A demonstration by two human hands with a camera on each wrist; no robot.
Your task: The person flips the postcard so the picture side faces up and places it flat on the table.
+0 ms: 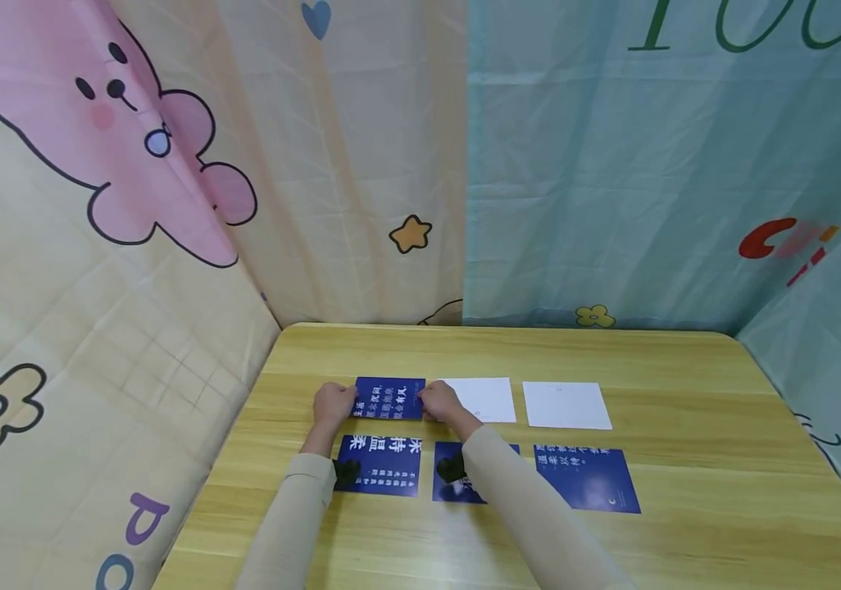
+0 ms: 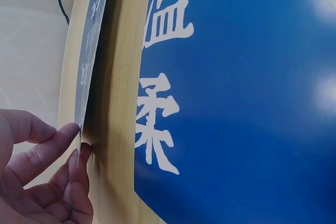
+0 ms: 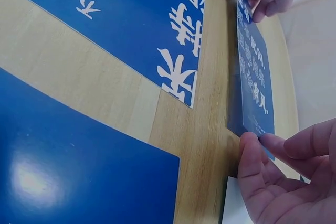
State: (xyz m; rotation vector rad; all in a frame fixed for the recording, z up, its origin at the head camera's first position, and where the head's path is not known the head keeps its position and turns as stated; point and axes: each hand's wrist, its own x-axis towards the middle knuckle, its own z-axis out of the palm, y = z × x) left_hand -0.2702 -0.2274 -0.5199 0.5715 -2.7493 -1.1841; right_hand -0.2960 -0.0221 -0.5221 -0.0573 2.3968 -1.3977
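A blue card [image 1: 389,399] with white writing is held at the far left of the cards, blue side up. My left hand [image 1: 334,404] pinches its left edge between thumb and fingers. At the opposite edge my right hand [image 1: 441,400] pinches a corner, with the thumb [image 3: 249,153] on the near side. In the right wrist view the card is tilted, raised off the table along its near edge. Just in front of it lies another blue card [image 1: 384,475] with large white characters.
Right of the held card lie two white cards [image 1: 490,399] in the back row. The front row has a middle blue card [image 1: 457,487], partly hidden by my right sleeve, and a right blue card [image 1: 593,479]. All rest on a wooden table [image 1: 723,475]; printed curtains [image 1: 391,147] stand behind.
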